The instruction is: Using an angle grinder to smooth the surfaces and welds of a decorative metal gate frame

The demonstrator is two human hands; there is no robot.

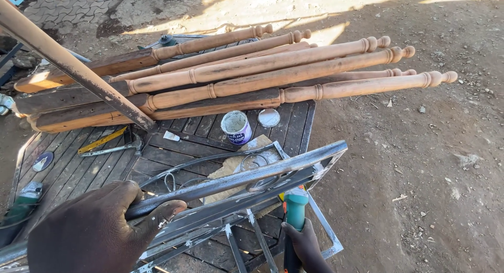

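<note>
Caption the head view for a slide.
Left hand grips a metal frame; right hand holds a teal grinder beside turned wooden posts.

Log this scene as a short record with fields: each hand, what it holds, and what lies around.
left hand: left hand grips the steel bar near its lower end
right hand: right hand holds the teal-handled power tool under the bar
frame: metal frame beneath both hands
surface: slatted wooden table
on table: turned wooden posts stacked at the far side; open tin with its lid beside it; hammer
ground: bare dirt
</note>
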